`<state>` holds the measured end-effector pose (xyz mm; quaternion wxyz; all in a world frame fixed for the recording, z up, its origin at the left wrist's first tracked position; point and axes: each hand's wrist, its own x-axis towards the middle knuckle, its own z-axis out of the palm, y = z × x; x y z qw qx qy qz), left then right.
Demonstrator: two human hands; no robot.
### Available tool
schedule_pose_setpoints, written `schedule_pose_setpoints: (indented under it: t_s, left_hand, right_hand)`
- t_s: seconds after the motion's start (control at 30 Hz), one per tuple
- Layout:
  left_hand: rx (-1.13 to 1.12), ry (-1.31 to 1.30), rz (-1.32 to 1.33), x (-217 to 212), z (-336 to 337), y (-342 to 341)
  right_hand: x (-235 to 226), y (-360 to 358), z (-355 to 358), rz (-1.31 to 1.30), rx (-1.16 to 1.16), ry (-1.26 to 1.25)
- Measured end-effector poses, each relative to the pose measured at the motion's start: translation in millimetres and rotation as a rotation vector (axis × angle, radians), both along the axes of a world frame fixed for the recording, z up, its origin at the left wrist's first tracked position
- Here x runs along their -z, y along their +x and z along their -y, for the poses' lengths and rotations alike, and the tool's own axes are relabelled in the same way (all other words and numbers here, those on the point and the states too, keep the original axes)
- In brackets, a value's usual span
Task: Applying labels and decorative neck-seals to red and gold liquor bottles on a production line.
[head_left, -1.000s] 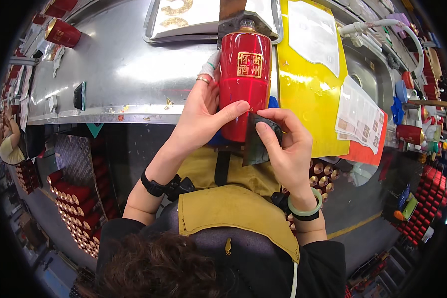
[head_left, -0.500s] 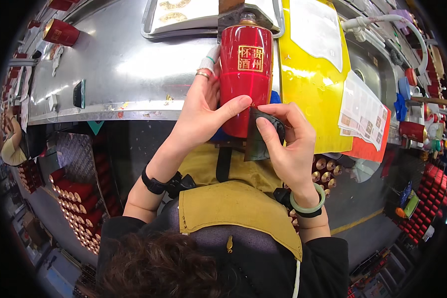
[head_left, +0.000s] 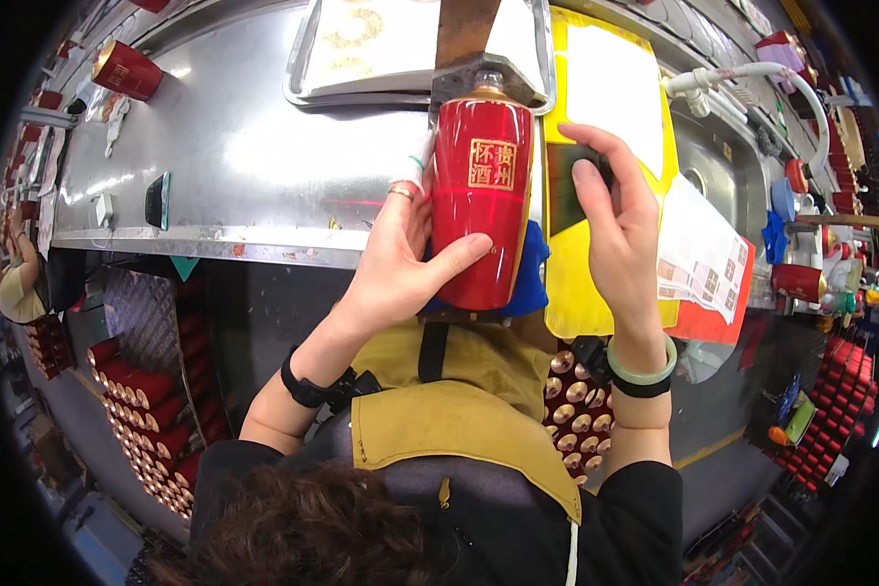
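Gripping red bottle [head_left: 481,200] lengthwise, neck pointing away, left hand [head_left: 400,269] wrapped around, right hand [head_left: 617,220] pinching dark pad [head_left: 568,171]

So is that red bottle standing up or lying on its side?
Lying on its side: the red bottle rests lengthwise on the metal table, neck pointing away, steadied by the left hand.

A long stainless-steel surface [head_left: 254,166] is stretching across the scene, catching bright overhead light in pale glare. A shallow metal tray [head_left: 361,59] is sitting at its far edge, and a steel sink [head_left: 713,166] with a white hose [head_left: 752,78] is lying to the right. Below the surface, crates of red bottles [head_left: 137,420] are standing on the grey floor [head_left: 78,459] at left, and more red stock [head_left: 840,381] is crowding the right side.
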<state>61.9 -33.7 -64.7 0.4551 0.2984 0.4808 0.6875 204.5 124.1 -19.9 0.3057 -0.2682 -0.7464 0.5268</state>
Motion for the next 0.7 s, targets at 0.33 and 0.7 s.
schedule_pose_setpoints:
  t_s: [0.33, 0.7]
  left_hand:
    - [-0.009, -0.03, -0.103, 2.4, 2.1, 3.6]
    - [0.101, -0.023, -0.26, 2.3, 12.7, -1.2]
  right_hand:
    - [-25.7, -37.4, -7.1, 0.122, -0.412, 0.763]
    - [-26.7, -26.6, 4.5, 0.002, -0.652, 1.155]
